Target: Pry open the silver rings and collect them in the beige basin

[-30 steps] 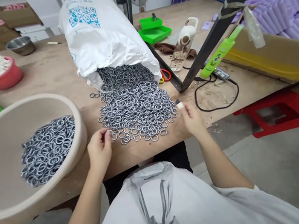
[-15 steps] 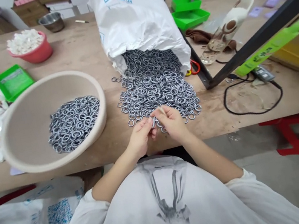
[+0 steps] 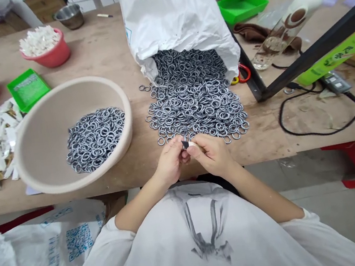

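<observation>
At table edge [image 3: 268, 147], hands [image 3: 190, 156] together.

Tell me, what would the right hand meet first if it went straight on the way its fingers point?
Most likely the left hand: the right hand points left, their fingertips already nearly touching around a small black-and-white piece.

Your fingers are hiding most of the small dark-tipped piece [image 3: 186, 144] pinched between your left hand [image 3: 170, 165] and right hand [image 3: 213, 154], so it is staying too small to identify. At twelve o'clock, the white sack [image 3: 174, 15] is running off the top edge.
</observation>
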`<state>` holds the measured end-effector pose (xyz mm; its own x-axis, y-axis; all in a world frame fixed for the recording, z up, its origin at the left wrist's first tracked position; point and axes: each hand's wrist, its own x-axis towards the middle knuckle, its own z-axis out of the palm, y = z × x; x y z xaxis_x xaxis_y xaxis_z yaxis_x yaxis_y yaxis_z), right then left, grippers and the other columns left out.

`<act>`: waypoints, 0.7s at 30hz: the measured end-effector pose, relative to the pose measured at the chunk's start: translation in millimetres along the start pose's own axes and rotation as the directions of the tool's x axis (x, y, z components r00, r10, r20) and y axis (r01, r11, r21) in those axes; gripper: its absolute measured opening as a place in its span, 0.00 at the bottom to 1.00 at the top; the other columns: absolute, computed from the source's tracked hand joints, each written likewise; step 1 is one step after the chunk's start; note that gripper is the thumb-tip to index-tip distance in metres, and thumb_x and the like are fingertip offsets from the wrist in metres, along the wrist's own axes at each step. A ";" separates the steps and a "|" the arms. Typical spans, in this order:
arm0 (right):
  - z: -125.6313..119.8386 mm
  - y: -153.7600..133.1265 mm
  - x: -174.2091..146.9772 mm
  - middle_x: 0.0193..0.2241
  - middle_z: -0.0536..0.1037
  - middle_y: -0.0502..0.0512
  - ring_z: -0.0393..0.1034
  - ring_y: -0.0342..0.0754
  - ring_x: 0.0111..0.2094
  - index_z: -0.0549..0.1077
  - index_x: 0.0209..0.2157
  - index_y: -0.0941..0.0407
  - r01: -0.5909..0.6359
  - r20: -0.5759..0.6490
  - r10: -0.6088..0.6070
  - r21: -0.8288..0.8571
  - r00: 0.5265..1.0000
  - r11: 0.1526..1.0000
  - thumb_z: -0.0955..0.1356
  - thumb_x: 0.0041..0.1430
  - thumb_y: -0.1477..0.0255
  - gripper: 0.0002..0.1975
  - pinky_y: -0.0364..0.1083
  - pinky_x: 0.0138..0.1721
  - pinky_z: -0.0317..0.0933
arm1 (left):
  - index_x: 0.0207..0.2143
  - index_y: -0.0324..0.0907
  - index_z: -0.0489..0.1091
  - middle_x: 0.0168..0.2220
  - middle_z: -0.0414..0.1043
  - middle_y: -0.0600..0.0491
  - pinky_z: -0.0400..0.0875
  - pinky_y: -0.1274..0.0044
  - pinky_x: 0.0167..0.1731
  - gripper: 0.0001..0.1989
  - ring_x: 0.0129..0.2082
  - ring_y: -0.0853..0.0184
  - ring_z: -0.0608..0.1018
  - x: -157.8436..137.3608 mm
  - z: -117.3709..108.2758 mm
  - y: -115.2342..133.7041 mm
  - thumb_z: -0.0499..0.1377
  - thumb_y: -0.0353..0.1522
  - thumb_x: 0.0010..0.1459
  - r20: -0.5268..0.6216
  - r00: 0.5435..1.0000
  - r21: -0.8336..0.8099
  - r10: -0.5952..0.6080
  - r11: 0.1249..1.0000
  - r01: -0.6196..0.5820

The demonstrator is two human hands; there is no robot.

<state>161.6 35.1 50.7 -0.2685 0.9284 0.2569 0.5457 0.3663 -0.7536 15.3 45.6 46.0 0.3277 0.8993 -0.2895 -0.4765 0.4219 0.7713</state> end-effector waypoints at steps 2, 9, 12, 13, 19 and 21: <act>-0.6 1.1 -0.5 0.24 0.72 0.52 0.65 0.46 0.27 0.67 0.25 0.53 -0.009 0.042 0.008 0.025 0.999 1.000 0.58 0.69 0.53 0.24 0.46 0.31 0.55 | 0.25 0.42 0.57 0.17 0.55 0.62 0.56 0.82 0.19 0.26 0.17 0.77 0.58 -1.0 -0.9 -0.6 0.68 0.48 0.50 0.007 1.000 0.005 0.005 1.000 -0.005; -1.7 41.2 20.0 0.18 0.65 0.47 0.60 0.44 0.23 0.69 0.25 0.54 -0.277 -0.157 0.273 -0.008 0.949 0.961 0.59 0.68 0.52 0.24 0.44 0.28 0.51 | 0.23 0.40 0.62 0.18 0.57 0.60 0.65 0.80 0.23 0.24 0.18 0.76 0.62 -11.5 -11.9 2.2 0.65 0.49 0.56 0.199 0.980 0.116 -0.021 0.993 -0.002; -0.5 52.5 39.3 0.28 0.77 0.52 0.69 0.49 0.30 0.76 0.38 0.55 -0.327 -0.157 0.297 -0.234 0.942 0.916 0.64 0.65 0.54 0.19 0.45 0.32 0.54 | 0.27 0.38 0.68 0.20 0.63 0.59 0.69 0.80 0.24 0.20 0.19 0.76 0.65 -11.5 -27.1 3.5 0.66 0.46 0.54 0.070 0.998 0.101 -0.002 0.995 -0.005; 0.9 53.7 45.8 0.34 0.80 0.55 0.71 0.51 0.34 0.77 0.42 0.55 -0.322 -0.147 0.289 -0.321 0.946 0.891 0.66 0.63 0.55 0.18 0.45 0.33 0.55 | 0.31 0.38 0.71 0.21 0.66 0.58 0.70 0.81 0.25 0.19 0.19 0.76 0.67 -10.8 -32.8 3.4 0.67 0.45 0.54 0.023 1.000 0.098 0.008 0.995 -0.010; 13.1 56.2 70.6 0.44 0.80 0.62 0.74 0.57 0.40 0.78 0.43 0.56 -0.316 -0.064 0.355 -0.617 0.933 0.720 0.64 0.67 0.66 0.13 0.48 0.34 0.56 | 0.40 0.38 0.75 0.31 0.75 0.53 0.77 0.79 0.30 0.18 0.26 0.74 0.76 -9.1 -52.0 3.4 0.70 0.37 0.49 -0.117 0.992 -0.016 -0.043 0.999 0.041; 14.0 58.0 72.5 0.45 0.79 0.63 0.74 0.57 0.41 0.77 0.46 0.56 -0.322 -0.095 0.336 -0.609 0.937 0.725 0.63 0.67 0.66 0.14 0.48 0.34 0.56 | 0.37 0.37 0.74 0.33 0.75 0.52 0.77 0.78 0.30 0.16 0.27 0.72 0.77 -8.9 -52.6 5.4 0.69 0.37 0.48 -0.121 0.990 -0.053 -0.078 0.996 0.072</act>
<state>162.6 122.8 17.2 0.0077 0.9990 0.0447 0.9655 0.0042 -0.2605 -33.1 45.9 22.9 0.2628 0.8708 -0.4155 -0.4944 0.4914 0.7170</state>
